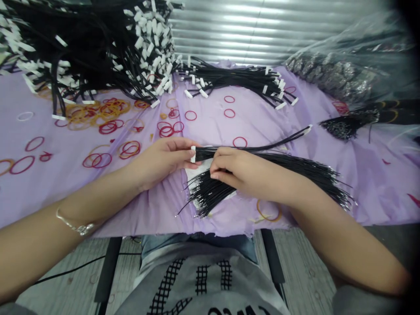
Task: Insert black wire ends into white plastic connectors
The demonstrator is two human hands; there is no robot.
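Pinching one white connector (pixel 193 154): left fingers (pixel 181 156). Right fingers (pixel 226 152) curled, grasp unclear. One bracelet (pixel 82 229).

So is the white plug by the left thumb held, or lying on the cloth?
Held: the left hand pinches the white plug in its fingertips; black wires run out from it.

The table (pixel 157 218) before me is draped in creased lilac cloth (pixel 206 127). A tall heap of black cables with white plastic connectors (pixel 88 48) and a smaller matching bundle (pixel 232 78) lie at the back; red and amber rubber bands (pixel 114 106) scatter mostly leftward. Thin, silver-tipped black wires (pixel 211 192) lie in front, partly over a white sheet (pixel 197 172).
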